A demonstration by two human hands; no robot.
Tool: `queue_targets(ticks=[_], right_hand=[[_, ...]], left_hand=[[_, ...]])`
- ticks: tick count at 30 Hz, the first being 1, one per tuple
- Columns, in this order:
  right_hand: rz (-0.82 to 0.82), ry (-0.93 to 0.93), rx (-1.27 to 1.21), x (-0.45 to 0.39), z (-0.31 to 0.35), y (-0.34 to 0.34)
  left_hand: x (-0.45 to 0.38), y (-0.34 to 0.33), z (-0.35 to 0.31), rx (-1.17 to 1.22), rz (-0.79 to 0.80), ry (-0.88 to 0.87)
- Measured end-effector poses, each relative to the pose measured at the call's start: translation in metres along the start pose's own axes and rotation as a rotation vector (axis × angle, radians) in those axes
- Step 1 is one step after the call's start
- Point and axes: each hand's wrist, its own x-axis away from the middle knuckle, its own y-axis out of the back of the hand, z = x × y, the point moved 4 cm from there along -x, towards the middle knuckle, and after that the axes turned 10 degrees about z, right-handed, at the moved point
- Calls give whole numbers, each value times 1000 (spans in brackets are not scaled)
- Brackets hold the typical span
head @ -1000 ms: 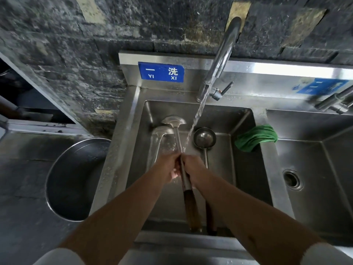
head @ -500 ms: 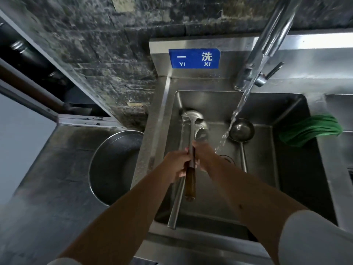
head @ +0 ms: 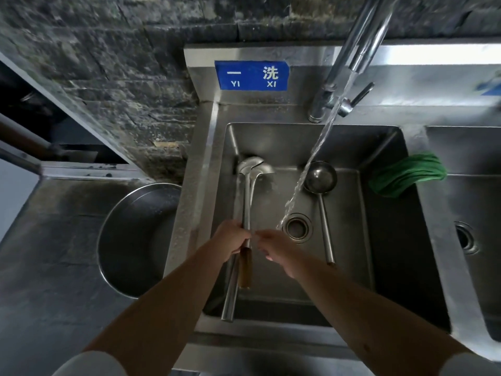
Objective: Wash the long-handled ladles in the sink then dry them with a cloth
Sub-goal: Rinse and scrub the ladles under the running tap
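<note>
Released by the right hand (head: 273, 249), ladle (head: 247, 213) points bowl-end toward the wall.

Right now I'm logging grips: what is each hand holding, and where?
The left hand grips the wooden-handled steel ladle on its metal shaft, just above the wood. The right hand holds nothing.

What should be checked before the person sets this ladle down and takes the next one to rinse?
1. Left hand grips the wooden-handled ladle: ok.
2. Right hand free to reach: ok, fingers relaxed, holding nothing.
3. Water stream running from the tap: ok.
4. Round-bowled ladle within the basin, unwashed side reachable: ok.
5. Green cloth ready on the divider: ok.
6. Held ladle fully clean: cannot tell.
</note>
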Motion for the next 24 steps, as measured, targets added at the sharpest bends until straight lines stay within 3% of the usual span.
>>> queue_targets(ticks=[5,13,19,24], right_hand=[[-123,2,174,10,-20,25],[-267,-65,377,25,-40,79],[-455,-79,398,32,-61,116],[-459,-172,335,24,-83,130]], left_hand=[[0,-3,0,-280,-189,-28],[-7,-5,7,-464,-181,30],[-12,-3,18,-507,-174,46],[-13,-2,14,-561,-205,14]])
